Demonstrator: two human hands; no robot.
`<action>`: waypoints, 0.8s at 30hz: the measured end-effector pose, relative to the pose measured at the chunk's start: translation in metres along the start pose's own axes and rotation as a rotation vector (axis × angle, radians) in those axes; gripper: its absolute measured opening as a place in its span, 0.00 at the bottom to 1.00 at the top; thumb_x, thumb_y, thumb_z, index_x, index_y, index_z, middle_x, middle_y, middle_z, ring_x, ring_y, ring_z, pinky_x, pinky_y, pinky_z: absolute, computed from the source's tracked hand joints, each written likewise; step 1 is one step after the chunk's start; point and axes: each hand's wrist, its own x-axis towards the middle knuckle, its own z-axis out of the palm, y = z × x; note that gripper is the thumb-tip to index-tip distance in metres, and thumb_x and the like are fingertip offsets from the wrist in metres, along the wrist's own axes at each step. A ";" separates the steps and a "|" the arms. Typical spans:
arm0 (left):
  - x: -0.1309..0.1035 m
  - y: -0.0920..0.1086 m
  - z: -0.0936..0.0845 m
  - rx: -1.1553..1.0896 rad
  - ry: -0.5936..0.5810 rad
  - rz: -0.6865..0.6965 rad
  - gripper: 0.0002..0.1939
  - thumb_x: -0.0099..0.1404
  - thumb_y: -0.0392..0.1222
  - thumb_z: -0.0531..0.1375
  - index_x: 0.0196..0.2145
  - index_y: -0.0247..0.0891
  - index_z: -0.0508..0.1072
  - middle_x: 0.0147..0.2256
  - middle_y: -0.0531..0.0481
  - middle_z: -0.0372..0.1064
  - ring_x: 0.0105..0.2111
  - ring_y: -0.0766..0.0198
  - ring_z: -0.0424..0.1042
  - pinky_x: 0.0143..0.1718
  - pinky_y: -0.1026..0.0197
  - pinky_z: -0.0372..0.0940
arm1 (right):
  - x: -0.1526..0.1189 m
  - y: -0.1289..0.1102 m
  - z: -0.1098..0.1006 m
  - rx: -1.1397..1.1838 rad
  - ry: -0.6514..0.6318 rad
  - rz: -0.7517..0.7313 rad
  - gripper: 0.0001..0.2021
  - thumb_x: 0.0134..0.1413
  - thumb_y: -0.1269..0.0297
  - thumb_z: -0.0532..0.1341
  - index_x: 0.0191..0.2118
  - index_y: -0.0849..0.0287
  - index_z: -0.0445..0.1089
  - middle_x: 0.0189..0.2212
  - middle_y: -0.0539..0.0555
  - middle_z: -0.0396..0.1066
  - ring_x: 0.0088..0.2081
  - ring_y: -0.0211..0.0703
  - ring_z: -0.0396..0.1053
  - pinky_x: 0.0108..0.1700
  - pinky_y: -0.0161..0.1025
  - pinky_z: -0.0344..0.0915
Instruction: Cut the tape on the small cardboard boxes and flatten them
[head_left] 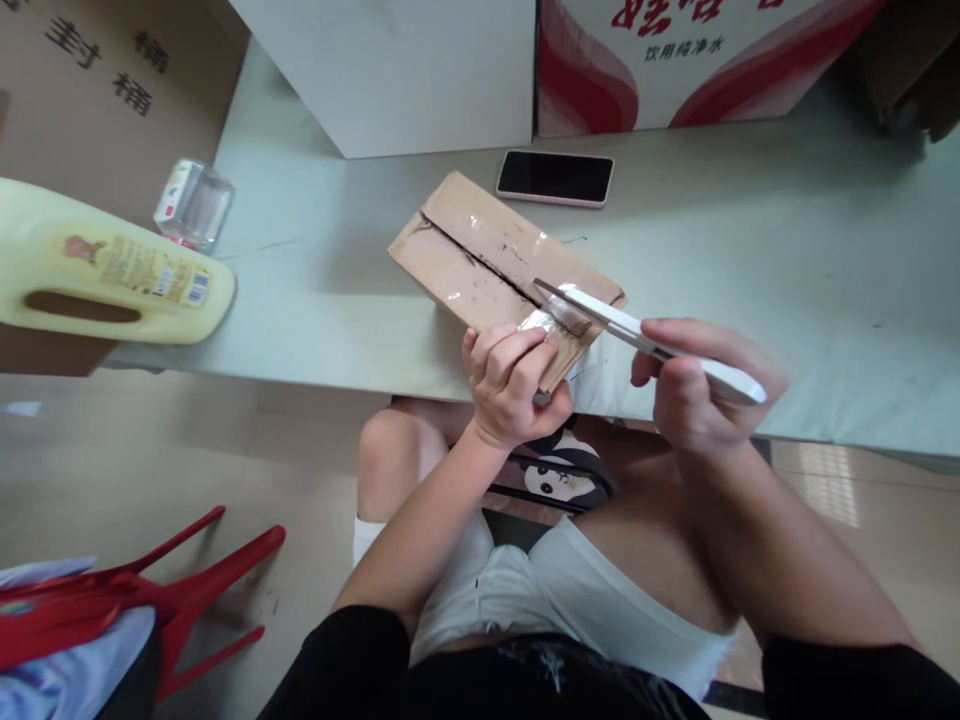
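Observation:
A small brown cardboard box (480, 235) sits at the table's near edge, turned at an angle, with a dark seam along its top. Clear tape (559, 312) crosses the seam near the box's right end. My left hand (514, 385) grips the near side of the box, fingers curled over the top beside the tape and thumb low at the corner. In my right hand (697, 385) is a white utility knife (630, 325), its handle pinched between thumb and fingers. The knife's tip lies over the seam at the tape; whether it cuts in, I cannot tell.
Behind the box lies a phone (555, 178) on the pale green tablecloth (750, 260). Large cartons, including a red and white one (675, 75), stand at the back. On the left are a yellow jug (112, 265) and a clear container (196, 203). A red stool (187, 600) stands below left.

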 end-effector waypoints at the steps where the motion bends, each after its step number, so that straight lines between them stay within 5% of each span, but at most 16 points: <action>1: 0.000 0.000 0.001 -0.005 0.008 0.003 0.20 0.59 0.52 0.58 0.48 0.47 0.73 0.45 0.47 0.75 0.52 0.50 0.69 0.67 0.44 0.49 | 0.002 -0.002 0.000 -0.013 0.027 -0.044 0.16 0.67 0.48 0.57 0.41 0.53 0.76 0.26 0.52 0.74 0.21 0.38 0.67 0.23 0.38 0.63; 6: 0.011 0.004 0.000 0.017 0.176 0.104 0.22 0.58 0.48 0.58 0.50 0.47 0.70 0.42 0.48 0.74 0.47 0.53 0.70 0.62 0.47 0.56 | 0.010 -0.016 -0.001 -0.028 -0.011 -0.268 0.11 0.65 0.59 0.61 0.31 0.54 0.73 0.19 0.48 0.65 0.20 0.35 0.64 0.22 0.36 0.60; 16: 0.016 0.009 0.003 -0.057 0.236 0.102 0.24 0.56 0.44 0.59 0.52 0.45 0.69 0.41 0.48 0.74 0.47 0.53 0.69 0.64 0.48 0.53 | 0.010 -0.020 -0.006 -0.157 -0.052 -0.459 0.06 0.63 0.65 0.61 0.37 0.53 0.75 0.17 0.47 0.62 0.18 0.35 0.59 0.21 0.36 0.56; 24: 0.014 0.006 0.003 0.012 0.223 0.114 0.21 0.59 0.48 0.58 0.50 0.46 0.71 0.40 0.47 0.74 0.46 0.53 0.70 0.60 0.46 0.58 | 0.003 -0.028 -0.002 -0.150 -0.006 -0.098 0.08 0.65 0.64 0.61 0.34 0.53 0.77 0.20 0.47 0.70 0.18 0.33 0.63 0.22 0.35 0.58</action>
